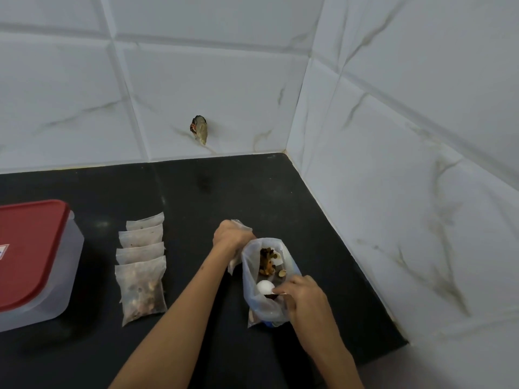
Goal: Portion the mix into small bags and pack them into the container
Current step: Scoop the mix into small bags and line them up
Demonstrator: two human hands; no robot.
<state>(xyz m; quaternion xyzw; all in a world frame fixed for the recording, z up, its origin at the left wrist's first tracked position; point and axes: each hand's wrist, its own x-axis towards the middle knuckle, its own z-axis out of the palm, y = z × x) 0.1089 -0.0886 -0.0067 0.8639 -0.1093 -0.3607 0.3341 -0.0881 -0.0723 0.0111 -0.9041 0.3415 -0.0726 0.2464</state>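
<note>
Black desk [196, 192], tiled corner. Right hand [302, 294] pinches white spoon [265, 286] inside open mix bag [264, 279]; left hand [230, 234] grips a small bag [243, 226]. Four filled bags [140, 265] lie left, beside red-lidded container [31, 262].

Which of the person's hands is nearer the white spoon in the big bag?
Right. The right hand pinches the white spoon at its handle; the left hand grips a small bag beyond the big bag.

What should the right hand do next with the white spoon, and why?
Probably lift a spoonful out toward the small bag gripped by the left hand: the right hand holds the white spoon inside the open mix bag, and four filled bags already lie beside it.
</note>
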